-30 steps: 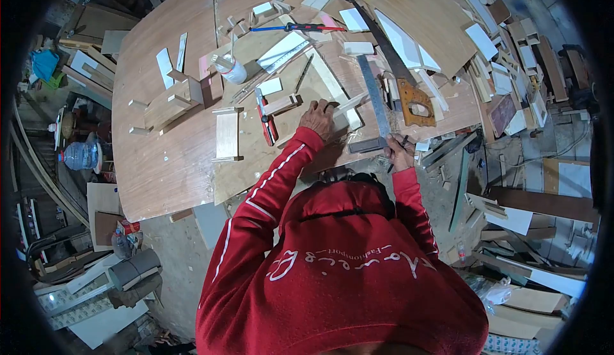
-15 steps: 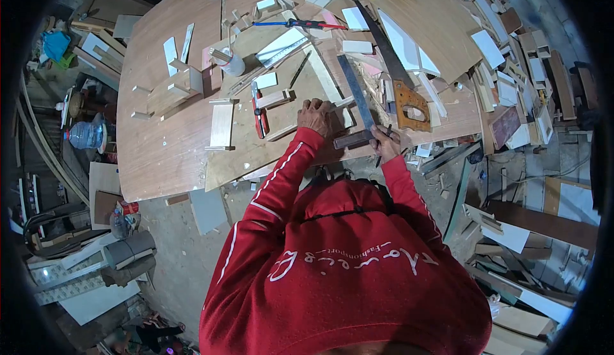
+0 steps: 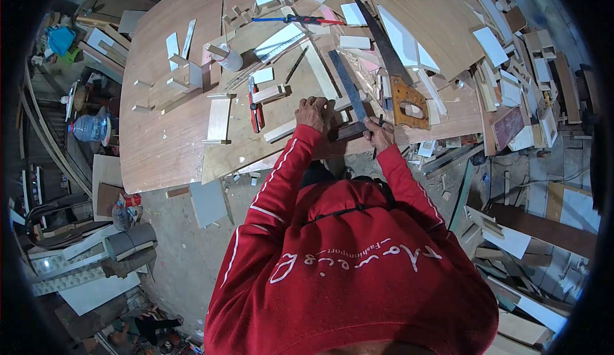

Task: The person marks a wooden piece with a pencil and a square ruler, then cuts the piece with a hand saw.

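Near the table's front edge, my left hand (image 3: 311, 113) is closed on a small wood strip (image 3: 342, 103); its fingertips are partly hidden. My right hand (image 3: 380, 134) has its fingers wrapped round a dark pencil (image 3: 381, 121) and touches the try square (image 3: 350, 86), whose dark stock (image 3: 348, 132) lies between my hands. Left of my left hand lies a light wood strip (image 3: 280, 131). A red-and-black tool (image 3: 256, 109) rests farther left beside a small wood block (image 3: 271, 94). Another dark pencil (image 3: 297, 64) lies on the board.
A handsaw (image 3: 409, 104) lies to the right, near a large plywood sheet (image 3: 435, 25) and many offcuts. At the left stand a white cup (image 3: 231, 59) with sticks and a small wooden assembly (image 3: 185, 78). A blue-and-red tool (image 3: 297, 19) lies at the back.
The try square has shifted slightly left and up, and my right hand has moved left with it. My left hand has moved slightly left. The view has shifted slightly.
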Tool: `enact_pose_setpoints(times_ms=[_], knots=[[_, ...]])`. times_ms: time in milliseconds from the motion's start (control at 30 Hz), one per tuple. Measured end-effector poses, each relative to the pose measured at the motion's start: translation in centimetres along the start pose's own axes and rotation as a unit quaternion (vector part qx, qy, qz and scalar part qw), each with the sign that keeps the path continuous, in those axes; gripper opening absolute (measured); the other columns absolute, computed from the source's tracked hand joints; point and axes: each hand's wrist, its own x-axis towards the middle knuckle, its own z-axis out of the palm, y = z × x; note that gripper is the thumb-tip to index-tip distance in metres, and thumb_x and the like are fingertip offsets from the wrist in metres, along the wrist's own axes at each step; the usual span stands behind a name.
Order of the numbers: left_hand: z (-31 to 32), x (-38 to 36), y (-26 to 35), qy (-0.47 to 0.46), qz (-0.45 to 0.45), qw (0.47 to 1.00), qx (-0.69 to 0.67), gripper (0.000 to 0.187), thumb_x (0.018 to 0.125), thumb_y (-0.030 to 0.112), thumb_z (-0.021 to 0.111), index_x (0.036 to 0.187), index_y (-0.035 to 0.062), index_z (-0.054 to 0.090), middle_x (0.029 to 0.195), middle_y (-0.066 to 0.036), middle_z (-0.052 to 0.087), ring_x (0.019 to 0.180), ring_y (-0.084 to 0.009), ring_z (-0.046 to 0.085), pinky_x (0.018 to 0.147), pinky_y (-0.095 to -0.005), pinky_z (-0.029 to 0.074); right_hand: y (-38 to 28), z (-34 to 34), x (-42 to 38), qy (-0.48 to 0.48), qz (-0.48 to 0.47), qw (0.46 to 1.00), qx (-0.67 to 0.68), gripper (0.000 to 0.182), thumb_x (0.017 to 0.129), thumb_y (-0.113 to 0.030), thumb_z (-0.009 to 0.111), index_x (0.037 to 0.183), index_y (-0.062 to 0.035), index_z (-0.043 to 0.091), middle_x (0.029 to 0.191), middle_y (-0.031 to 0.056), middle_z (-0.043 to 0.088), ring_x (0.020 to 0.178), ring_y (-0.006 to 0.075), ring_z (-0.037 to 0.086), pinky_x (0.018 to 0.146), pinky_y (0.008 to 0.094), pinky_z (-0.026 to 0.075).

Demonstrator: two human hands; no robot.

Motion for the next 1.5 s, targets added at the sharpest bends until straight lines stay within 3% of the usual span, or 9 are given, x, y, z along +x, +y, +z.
enact_pose_setpoints(times_ms=[167,267,333,400,567,767,1067,1233,1500], knots=[[0.5,-0.1,-1.1,-0.015,0.043,0.999,0.029,0.046,0.063,0.019,0.072,0.107,0.0179,0.062,0.109,-0.008,0.059,0.103,-0.0353,0.052,0.083,-0.0485,0.048,0.6,-0.1,0.7,0.002,0.013,1.000,-0.026,0.022,0.086,-0.019,0.067,0.083,0.0024,0.063,0.063,0.0015,0.050,0.051,0.0107,0.046,0.045,0.0251,0.036],[-0.5,-0.1,-0.8,-0.029,0.063,0.997,0.018,0.044,0.065,0.020,0.071,0.107,0.0174,0.063,0.108,-0.010,0.059,0.102,-0.0358,0.052,0.083,-0.0489,0.047,0.2,0.1,1.0,-0.021,0.027,0.996,-0.085,0.024,0.087,-0.022,0.066,0.084,0.0013,0.064,0.063,0.0012,0.051,0.051,0.0105,0.047,0.046,0.0253,0.035],[-0.5,-0.2,-0.9,-0.028,0.064,0.998,0.004,0.044,0.065,0.020,0.071,0.108,0.0160,0.062,0.109,-0.011,0.059,0.102,-0.0359,0.052,0.084,-0.0491,0.047,0.5,0.8,1.2,-0.016,0.033,0.994,-0.106,0.026,0.085,-0.028,0.069,0.091,-0.0036,0.064,0.059,-0.0029,0.048,0.045,0.0057,0.043,0.040,0.0221,0.025],[-0.3,-0.2,-1.1,-0.027,0.065,0.997,-0.010,0.045,0.066,0.021,0.070,0.109,0.0146,0.062,0.111,-0.011,0.058,0.102,-0.0361,0.052,0.085,-0.0494,0.046,0.7,1.5,1.3,-0.008,0.034,0.993,-0.111,0.025,0.085,-0.028,0.068,0.091,-0.0040,0.065,0.058,-0.0026,0.049,0.045,0.0055,0.042,0.040,0.0218,0.025],[-1.2,-1.3,0.4,-0.038,0.088,0.995,-0.017,0.053,0.075,0.036,0.067,0.120,0.0111,0.054,0.122,-0.015,0.051,0.113,-0.0370,0.045,0.091,-0.0501,0.041,0.4,2.0,2.0,-0.026,0.046,0.986,-0.156,0.023,0.085,-0.027,0.067,0.092,-0.0050,0.065,0.059,-0.0017,0.052,0.044,0.0053,0.041,0.040,0.0212,0.025],[-0.4,-2.3,0.1,-0.014,0.158,0.987,-0.032,0.072,0.071,0.047,0.066,0.126,0.0041,0.046,0.124,-0.019,0.047,0.116,-0.0392,0.042,0.100,-0.0501,0.032,1.6,1.8,3.1,-0.092,0.035,0.987,-0.125,0.023,0.086,-0.027,0.065,0.091,-0.0048,0.064,0.061,-0.0011,0.053,0.046,0.0073,0.042,0.042,0.0233,0.029],[-0.3,-2.6,0.7,0.016,0.186,0.981,-0.050,0.068,0.068,0.039,0.067,0.121,0.0027,0.047,0.120,-0.020,0.047,0.112,-0.0397,0.042,0.099,-0.0498,0.033,2.7,1.7,3.6,-0.086,-0.049,0.995,-0.022,0.016,0.087,-0.021,0.065,0.087,-0.0082,0.055,0.067,0.0007,0.054,0.050,0.0091,0.046,0.044,0.0233,0.033],[-0.5,-2.7,1.1,0.022,0.206,0.977,-0.060,0.062,0.069,0.037,0.067,0.119,0.0052,0.049,0.119,-0.020,0.047,0.111,-0.0397,0.042,0.098,-0.0492,0.033,0.1,1.7,3.0,-0.065,0.071,0.974,-0.205,0.017,0.086,-0.024,0.066,0.089,-0.0115,0.055,0.059,-0.0006,0.051,0.041,0.0068,0.039,0.036,0.0224,0.025],[0.7,-2.9,0.2,0.043,0.223,0.974,-0.016,0.048,0.070,0.032,0.068,0.111,0.0082,0.056,0.118,-0.021,0.048,0.111,-0.0381,0.043,0.097,-0.0492,0.033,1.0,2.4,3.8,-0.101,0.073,0.974,-0.187,0.023,0.084,-0.031,0.069,0.081,-0.0103,0.058,0.057,0.0004,0.052,0.038,0.0064,0.035,0.035,0.0241,0.022]])
